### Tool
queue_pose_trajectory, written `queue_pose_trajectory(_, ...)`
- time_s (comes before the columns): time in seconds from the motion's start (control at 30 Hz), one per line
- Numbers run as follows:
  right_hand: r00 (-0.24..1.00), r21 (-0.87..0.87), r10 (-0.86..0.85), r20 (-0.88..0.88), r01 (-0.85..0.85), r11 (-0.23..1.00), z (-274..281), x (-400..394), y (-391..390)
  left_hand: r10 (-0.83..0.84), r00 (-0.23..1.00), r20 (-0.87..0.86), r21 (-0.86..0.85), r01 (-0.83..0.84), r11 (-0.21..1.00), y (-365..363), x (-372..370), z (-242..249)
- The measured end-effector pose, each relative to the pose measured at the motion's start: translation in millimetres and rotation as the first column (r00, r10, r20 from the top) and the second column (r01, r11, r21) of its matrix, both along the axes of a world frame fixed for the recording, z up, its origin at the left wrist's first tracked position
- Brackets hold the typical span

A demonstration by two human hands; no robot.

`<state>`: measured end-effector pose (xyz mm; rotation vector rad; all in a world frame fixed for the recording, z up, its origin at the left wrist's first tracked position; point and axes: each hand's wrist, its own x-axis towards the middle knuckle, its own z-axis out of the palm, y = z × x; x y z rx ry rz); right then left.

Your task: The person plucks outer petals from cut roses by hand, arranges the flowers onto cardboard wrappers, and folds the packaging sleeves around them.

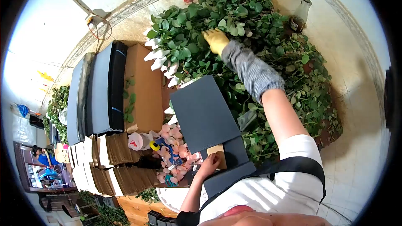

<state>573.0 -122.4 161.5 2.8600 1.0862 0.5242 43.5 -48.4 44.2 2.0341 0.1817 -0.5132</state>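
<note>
My right hand point(215, 42), in a yellow glove with a grey knitted sleeve, reaches over the heap of leafy green stems point(261, 12). Its fingers look slightly apart on the leaves, with nothing visible in them. White-wrapped flower heads point(159, 58) stick out at the heap's left edge. Bare and bent, my left hand point(210, 163) has its fingertips closed at the edge of a tan cardboard piece point(217, 152). That piece lies beside a dark grey board point(205, 113), just in front of my body. The palm is hidden.
Stacks of dark sheets point(100, 88) and folded cardboard point(125, 180) stand left, beside an open brown box point(144, 92). Pink petals point(180, 150), a yellow tape roll point(155, 145) and teal scissors point(169, 181) lie nearby. A glass vase point(301, 12) stands upper right; a person point(39, 152) is far left.
</note>
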Motion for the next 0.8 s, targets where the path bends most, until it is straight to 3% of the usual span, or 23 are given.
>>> queue_pose_trajectory(0.13, 0.991, 0.078, -0.047, 0.126, 0.037, 0.996, -33, -29, -14, 0.01, 1.0, 0.008, 0.027, -0.011, 1.0, -2, -3, -2)
queue_pose_trajectory(0.2, 0.998, 0.063, -0.066, 0.001, 0.066, 0.996, -7, -26, -14, 0.0, 0.999, 0.055, 0.043, -0.003, 0.999, -1, -3, -1)
queue_pose_trajectory(0.23, 0.992, 0.104, -0.027, 0.125, 0.013, 0.994, -12, -4, -8, -0.004, 0.999, 0.051, 0.044, 0.002, 0.999, -1, -2, -1)
queue_pose_trajectory(0.27, 0.958, 0.191, 0.018, 0.285, -0.075, 0.979, 14, -8, -6, -0.01, 0.999, 0.047, 0.044, 0.008, 0.999, -2, -2, 3)
queue_pose_trajectory(0.3, 0.943, 0.209, -0.048, 0.328, -0.023, 0.978, 30, 0, 4, -0.01, 0.998, 0.067, 0.034, 0.007, 0.999, -1, -3, -1)
queue_pose_trajectory(0.33, 0.972, 0.22, -0.052, 0.229, 0.0, 0.975, 77, -24, 1, -0.011, 0.997, 0.076, 0.031, 0.009, 0.999, 1, -3, -7)
queue_pose_trajectory(0.4, 0.944, 0.455, 0.058, 0.326, -0.211, 0.865, 123, -52, -7, -0.007, 0.996, 0.083, 0.015, 0.006, 1.0, 1, -6, -16)
queue_pose_trajectory(0.47, 0.852, 0.649, 0.275, 0.444, -0.518, 0.557, 137, -75, -14, 0.002, 0.998, 0.067, 0.029, -0.004, 1.0, 0, -6, -15)
queue_pose_trajectory(0.5, 0.89, 0.75, 0.388, 0.241, -0.425, 0.508, 134, -96, -23, -0.021, 0.996, 0.092, 0.042, 0.017, 0.999, 1, -6, -18)
queue_pose_trajectory(0.53, 0.637, 0.823, 0.653, -0.408, -0.052, 0.565, 151, -122, -34, -0.042, 0.992, 0.123, 0.059, 0.035, 0.998, 2, -6, -21)
queue_pose_trajectory(0.6, 0.819, 0.455, 0.561, -0.123, -0.456, 0.765, 140, -157, -52, -0.022, 0.992, 0.127, 0.016, 0.02, 1.0, 4, 1, -24)
queue_pose_trajectory(0.63, 0.83, 0.237, 0.55, 0.094, -0.555, 0.797, 135, -176, -61, -0.059, 0.992, 0.115, 0.1, 0.047, 0.994, 3, 3, -28)
queue_pose_trajectory(0.67, 0.812, 0.137, 0.553, 0.186, -0.579, 0.804, 156, -226, -75, -0.078, 0.994, 0.081, 0.176, 0.062, 0.982, 2, -3, -35)
queue_pose_trajectory(0.7, 0.8, 0.167, 0.568, 0.192, -0.597, 0.785, 153, -241, -91, -0.093, 0.988, 0.127, 0.203, 0.066, 0.977, 2, -4, -49)
queue_pose_trajectory(0.77, 0.866, 0.079, 0.494, 0.077, -0.499, 0.863, 175, -273, -134, -0.092, 0.994, 0.055, 0.161, 0.082, 0.984, 6, 2, -56)
queue_pose_trajectory(0.8, 0.871, 0.108, 0.486, 0.068, -0.491, 0.864, 168, -286, -156, -0.061, 0.995, 0.076, 0.067, 0.055, 0.996, 12, 5, -42)
